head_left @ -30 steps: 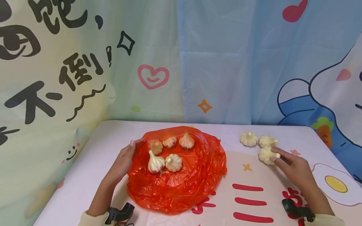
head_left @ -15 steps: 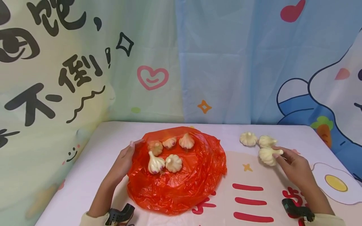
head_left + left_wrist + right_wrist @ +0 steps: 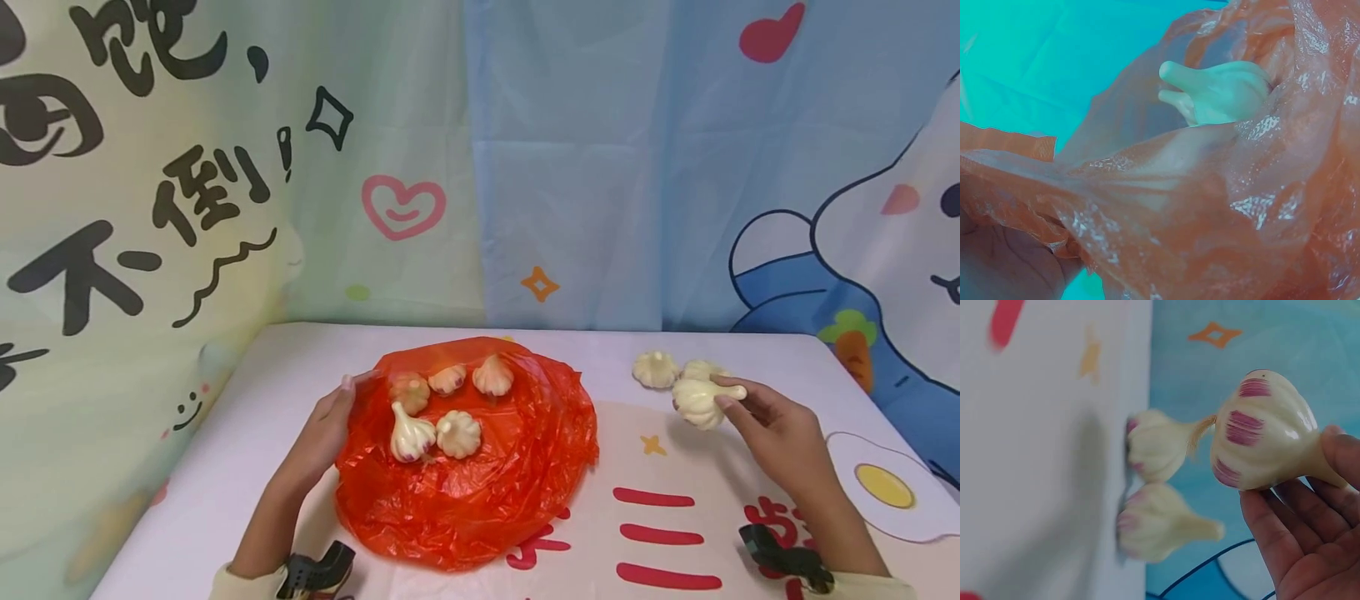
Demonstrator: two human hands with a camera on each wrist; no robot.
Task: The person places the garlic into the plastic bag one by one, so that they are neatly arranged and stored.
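Above the white surface (image 3: 315, 346), my right hand (image 3: 783, 429) pinches a garlic bulb (image 3: 697, 403) by its stem between thumb and fingers, near two more bulbs (image 3: 656, 369) sitting side by side. My left hand (image 3: 327, 427) touches the edge of a red plastic bag (image 3: 517, 500) holding five others (image 3: 412, 437); how far its fingers close, I cannot tell.

Black characters (image 3: 77, 292) on the backdrop (image 3: 570, 208) read "不倒!"; the line above (image 3: 197, 65) runs partly out of view. Red lettering (image 3: 662, 534) on the surface (image 3: 315, 354) is partly covered.
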